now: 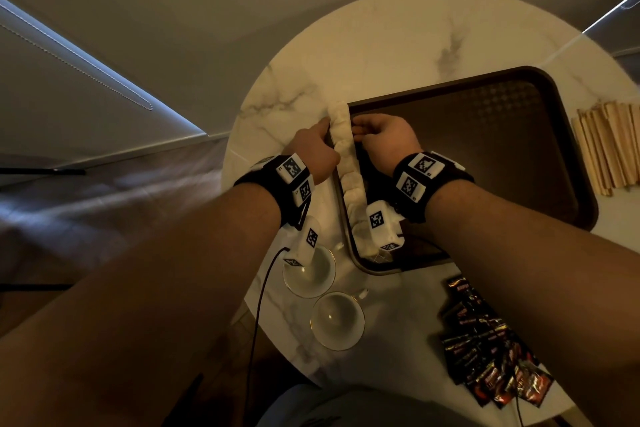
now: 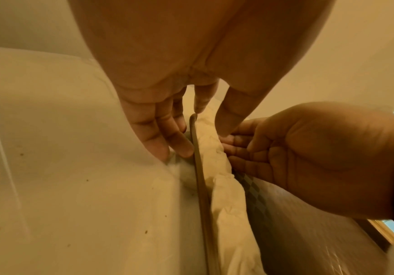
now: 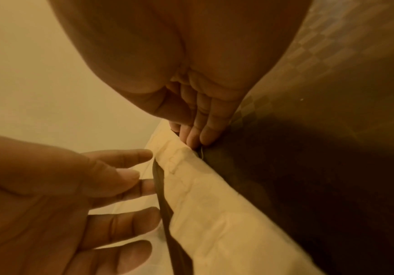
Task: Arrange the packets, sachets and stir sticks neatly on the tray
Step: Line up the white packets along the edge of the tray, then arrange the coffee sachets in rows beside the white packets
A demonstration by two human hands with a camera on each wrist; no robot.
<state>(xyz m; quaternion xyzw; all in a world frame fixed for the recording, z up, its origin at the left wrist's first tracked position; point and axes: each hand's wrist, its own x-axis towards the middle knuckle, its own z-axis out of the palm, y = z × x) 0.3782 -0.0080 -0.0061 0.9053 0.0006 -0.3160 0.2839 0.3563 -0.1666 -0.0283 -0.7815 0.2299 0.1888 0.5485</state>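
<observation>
Row of white paper sachets (image 1: 346,152) lines the left inner wall of a dark brown rectangular plastic tray (image 1: 502,135) on a round white marble table (image 1: 363,52). L hand (image 1: 313,149) outside the rim, fingers straight & spread; R hand (image 1: 384,135), fingers together, presses the row. Wooden stir sticks (image 1: 609,146) & dark red-black packets (image 1: 485,350) lie off the tray, beside 2 white cups (image 1: 337,321).
</observation>
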